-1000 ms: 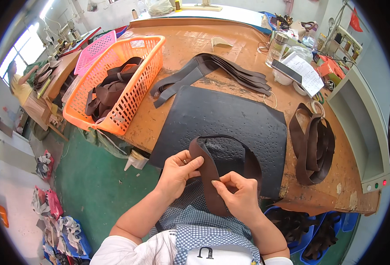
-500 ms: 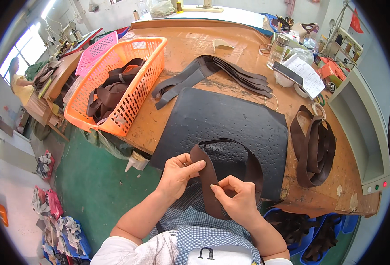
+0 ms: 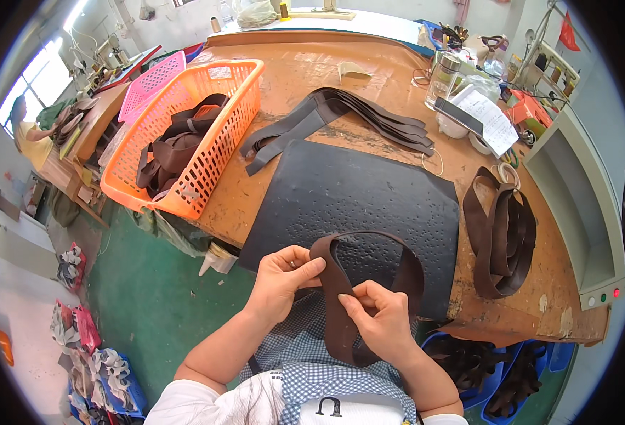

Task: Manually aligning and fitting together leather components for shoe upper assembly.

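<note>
A dark brown strap [image 3: 339,322], bent into a loop, is held over the near edge of a black pitted mat [image 3: 369,188]. My left hand [image 3: 282,281] pinches the loop's left edge between thumb and fingers. Lower on the same stretch, my right hand [image 3: 384,316] is closed on the strap, thumb against its edge. The loop's far curve stands up above the mat, and its bottom hangs in front of my checked apron [image 3: 312,386]. Beyond the mat lies a stack of long dark straps [image 3: 362,110], and to its right a loosely coiled brown strap [image 3: 484,248].
An orange basket [image 3: 229,152] holding brown straps stands at the table's left, beside a pink basket [image 3: 134,99]. A phone [image 3: 459,115], papers [image 3: 495,131] and a glass jar [image 3: 442,78] lie right. Blue bins [image 3: 493,386] sit below. Another person [image 3: 35,140] works far left.
The looped strap has turned slightly, its left stretch showing a broader face and its top curve sitting a little lower. Both hands keep nearly the same place and grip.
</note>
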Demonstrator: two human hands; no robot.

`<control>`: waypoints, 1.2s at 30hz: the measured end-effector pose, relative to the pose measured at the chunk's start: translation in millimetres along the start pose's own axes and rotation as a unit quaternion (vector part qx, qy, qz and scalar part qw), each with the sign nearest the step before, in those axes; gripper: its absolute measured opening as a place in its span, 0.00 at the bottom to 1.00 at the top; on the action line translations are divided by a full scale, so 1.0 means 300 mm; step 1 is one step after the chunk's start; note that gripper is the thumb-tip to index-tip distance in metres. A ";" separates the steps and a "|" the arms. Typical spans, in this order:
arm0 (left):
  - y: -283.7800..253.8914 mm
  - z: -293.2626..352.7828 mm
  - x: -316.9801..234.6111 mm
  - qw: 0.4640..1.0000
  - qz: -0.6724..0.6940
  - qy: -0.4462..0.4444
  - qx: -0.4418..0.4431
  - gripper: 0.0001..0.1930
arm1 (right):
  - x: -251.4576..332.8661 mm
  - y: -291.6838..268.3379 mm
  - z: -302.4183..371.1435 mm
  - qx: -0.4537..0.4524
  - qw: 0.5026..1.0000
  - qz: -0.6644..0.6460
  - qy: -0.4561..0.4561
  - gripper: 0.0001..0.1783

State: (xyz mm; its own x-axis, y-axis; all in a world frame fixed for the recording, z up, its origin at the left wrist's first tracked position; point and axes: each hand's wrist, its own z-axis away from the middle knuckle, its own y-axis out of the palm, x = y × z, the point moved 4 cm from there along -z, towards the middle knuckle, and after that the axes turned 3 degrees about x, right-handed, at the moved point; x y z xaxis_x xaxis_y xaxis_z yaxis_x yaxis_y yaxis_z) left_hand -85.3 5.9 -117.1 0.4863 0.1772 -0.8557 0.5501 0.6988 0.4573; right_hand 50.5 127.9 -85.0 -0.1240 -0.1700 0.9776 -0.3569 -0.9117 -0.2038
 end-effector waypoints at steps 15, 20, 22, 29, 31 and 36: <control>0.006 0.000 0.014 0.999 -0.032 0.034 -0.001 0.04 | 0.008 0.013 -0.017 0.004 1.000 -0.003 0.002 0.07; 0.021 0.018 0.022 0.997 -0.071 0.042 -0.002 0.03 | -0.003 -0.001 -0.052 0.003 1.000 0.016 -0.006 0.07; 0.033 0.023 0.013 0.999 -0.032 0.008 -0.022 0.03 | -0.020 0.002 -0.049 0.008 0.999 -0.036 0.008 0.06; 0.008 0.003 0.022 1.000 -0.022 -0.014 -0.007 0.03 | -0.025 0.011 -0.040 0.015 1.000 -0.022 0.008 0.07; 0.008 0.001 0.022 0.999 -0.033 -0.012 -0.006 0.04 | -0.021 0.014 -0.038 0.013 1.000 -0.020 -0.002 0.07; 0.003 -0.007 0.028 0.999 -0.036 -0.012 0.014 0.04 | -0.013 0.017 -0.035 0.012 1.000 -0.007 -0.009 0.06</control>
State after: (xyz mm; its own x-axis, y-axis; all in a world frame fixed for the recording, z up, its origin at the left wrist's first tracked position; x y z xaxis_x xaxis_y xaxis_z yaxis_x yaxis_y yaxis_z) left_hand -82.0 9.5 -124.4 0.4610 0.1095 -0.8806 0.6027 0.6898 0.4013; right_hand 39.5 127.8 -90.3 -0.1028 -0.1646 0.9810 -0.3357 -0.9226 -0.1900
